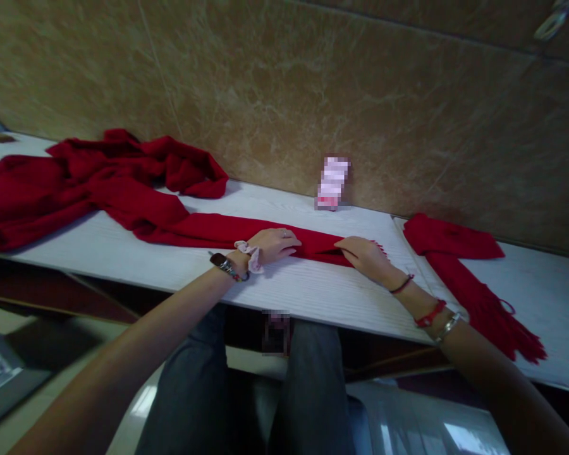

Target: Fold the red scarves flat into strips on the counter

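A long red scarf [213,230] runs along the white table, laid in a narrow strip toward its fringed end on the right. My left hand [271,245] rests flat on the strip, fingers stretched out over the cloth. Close to the fringe, my right hand [364,255] pinches the scarf's edge between thumb and fingers, and a small fold lifts there. Part of the fringe is hidden behind that hand. The scarf's left part joins or lies against a loose red heap; I cannot tell which.
A loose pile of red cloth [33,196] covers the table's left end. On the right lies another red fringed scarf [459,278]. A blurred-out pink and white item [332,183] leans on the brown marbled wall [246,82]. The white table's front edge [308,309] passes above my knees.
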`<state>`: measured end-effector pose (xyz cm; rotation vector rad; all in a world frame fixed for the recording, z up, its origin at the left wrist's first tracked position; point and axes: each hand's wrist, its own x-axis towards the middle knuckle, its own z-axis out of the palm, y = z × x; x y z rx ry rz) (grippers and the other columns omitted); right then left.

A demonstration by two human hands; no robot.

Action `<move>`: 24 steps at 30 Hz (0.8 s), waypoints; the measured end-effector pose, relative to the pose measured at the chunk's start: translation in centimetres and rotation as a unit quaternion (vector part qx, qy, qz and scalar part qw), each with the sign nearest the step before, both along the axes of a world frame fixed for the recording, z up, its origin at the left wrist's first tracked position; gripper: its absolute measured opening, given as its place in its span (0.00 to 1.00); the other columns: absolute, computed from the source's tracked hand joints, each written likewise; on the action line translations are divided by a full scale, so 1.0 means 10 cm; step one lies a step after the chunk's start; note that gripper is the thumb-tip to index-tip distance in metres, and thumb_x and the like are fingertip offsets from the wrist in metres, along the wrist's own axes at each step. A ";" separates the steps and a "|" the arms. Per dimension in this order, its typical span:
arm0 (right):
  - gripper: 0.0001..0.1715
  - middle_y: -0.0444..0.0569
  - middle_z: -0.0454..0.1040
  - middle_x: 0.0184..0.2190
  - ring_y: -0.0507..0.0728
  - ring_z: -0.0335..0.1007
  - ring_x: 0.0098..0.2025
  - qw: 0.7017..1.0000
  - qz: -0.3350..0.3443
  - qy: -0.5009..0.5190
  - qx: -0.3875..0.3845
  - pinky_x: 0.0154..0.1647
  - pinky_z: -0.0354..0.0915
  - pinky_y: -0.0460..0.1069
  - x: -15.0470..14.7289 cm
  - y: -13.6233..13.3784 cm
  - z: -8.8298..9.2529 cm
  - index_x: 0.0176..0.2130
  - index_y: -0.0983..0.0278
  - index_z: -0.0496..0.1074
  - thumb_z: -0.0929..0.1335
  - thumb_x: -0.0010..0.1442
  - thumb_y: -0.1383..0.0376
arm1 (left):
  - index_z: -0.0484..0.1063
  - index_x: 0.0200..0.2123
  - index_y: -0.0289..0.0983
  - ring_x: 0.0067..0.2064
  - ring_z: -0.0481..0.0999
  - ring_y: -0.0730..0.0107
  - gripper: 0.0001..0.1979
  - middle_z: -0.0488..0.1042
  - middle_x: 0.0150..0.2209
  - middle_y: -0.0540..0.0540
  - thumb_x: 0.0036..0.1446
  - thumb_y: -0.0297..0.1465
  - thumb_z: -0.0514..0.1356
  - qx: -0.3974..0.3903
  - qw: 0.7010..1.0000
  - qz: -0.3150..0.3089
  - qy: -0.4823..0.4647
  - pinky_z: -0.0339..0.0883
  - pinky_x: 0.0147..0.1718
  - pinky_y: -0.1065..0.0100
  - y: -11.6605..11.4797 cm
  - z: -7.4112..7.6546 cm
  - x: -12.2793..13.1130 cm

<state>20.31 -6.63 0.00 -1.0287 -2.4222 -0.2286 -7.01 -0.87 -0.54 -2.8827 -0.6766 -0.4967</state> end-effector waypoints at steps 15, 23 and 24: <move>0.15 0.51 0.74 0.35 0.58 0.70 0.38 0.997 -0.035 0.025 0.059 0.42 0.69 0.57 0.06 -0.18 -0.19 0.42 0.62 0.72 0.61 0.59 0.71 | 0.72 0.42 0.34 0.36 0.72 0.69 0.12 0.74 0.34 0.44 0.57 0.22 0.52 0.119 0.992 0.033 0.000 0.66 0.34 0.71 -0.04 0.03 -0.04; 0.16 0.52 0.75 0.35 0.56 0.70 0.39 0.997 0.047 -0.015 0.062 0.40 0.69 0.55 0.06 -0.23 -0.08 0.41 0.61 0.74 0.59 0.62 0.68 | 0.74 0.37 0.35 0.33 0.69 0.70 0.12 0.71 0.30 0.45 0.58 0.23 0.50 0.099 0.995 -0.013 0.018 0.64 0.33 0.71 -0.01 0.03 -0.08; 0.16 0.52 0.75 0.35 0.56 0.70 0.39 0.996 0.062 -0.035 0.052 0.40 0.69 0.54 0.06 -0.23 -0.08 0.41 0.62 0.74 0.59 0.62 0.67 | 0.74 0.38 0.36 0.34 0.69 0.71 0.12 0.71 0.31 0.45 0.58 0.23 0.51 0.089 0.996 -0.020 0.027 0.64 0.33 0.71 -0.01 0.03 -0.08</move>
